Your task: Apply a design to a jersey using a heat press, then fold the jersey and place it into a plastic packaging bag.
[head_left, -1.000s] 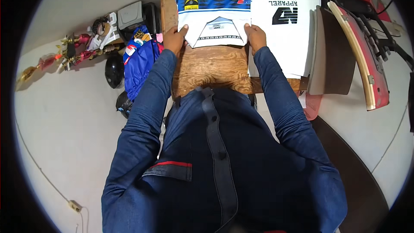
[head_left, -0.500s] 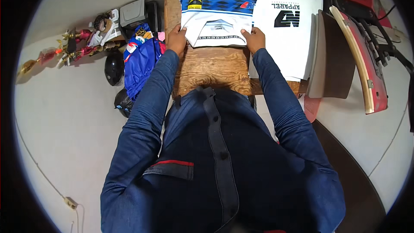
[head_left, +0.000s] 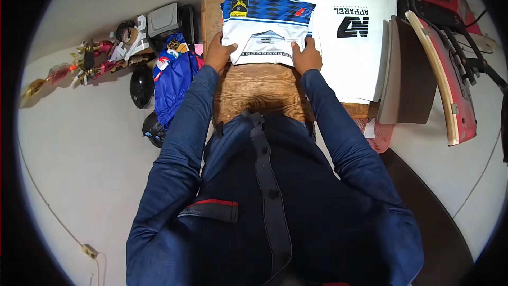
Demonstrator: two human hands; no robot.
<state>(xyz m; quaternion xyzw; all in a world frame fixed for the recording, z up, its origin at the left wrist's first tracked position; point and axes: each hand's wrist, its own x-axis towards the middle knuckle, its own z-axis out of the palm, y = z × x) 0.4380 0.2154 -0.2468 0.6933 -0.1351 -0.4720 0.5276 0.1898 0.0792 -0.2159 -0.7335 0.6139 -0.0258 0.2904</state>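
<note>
The folded white-and-blue shirt [head_left: 267, 25] is between the left grip [head_left: 218, 54] and right grip [head_left: 307, 56], each pinching a near corner, fingertips hidden underneath. Whether it touches the counter [head_left: 258, 86] below is hard to tell.

Hands [head_left: 217, 56] on folded shirt [head_left: 241, 33]; table [head_left: 259, 80] beneath

A folded sports jersey in white and blue fabric [head_left: 267, 25] is laid more or less flat on the brown wooden tabletop [head_left: 258, 87], folded down to a roughly rectangular bundle, wider than deep. The far side is taken up by a blue band with darker diamonds [head_left: 272, 8], with a black-and-yellow badge [head_left: 239, 7] printed at left and a red-and-white logo [head_left: 303, 12] at right. A dark patterned trim strip [head_left: 267, 53] is run along the near side, collar opening just beyond.
</note>
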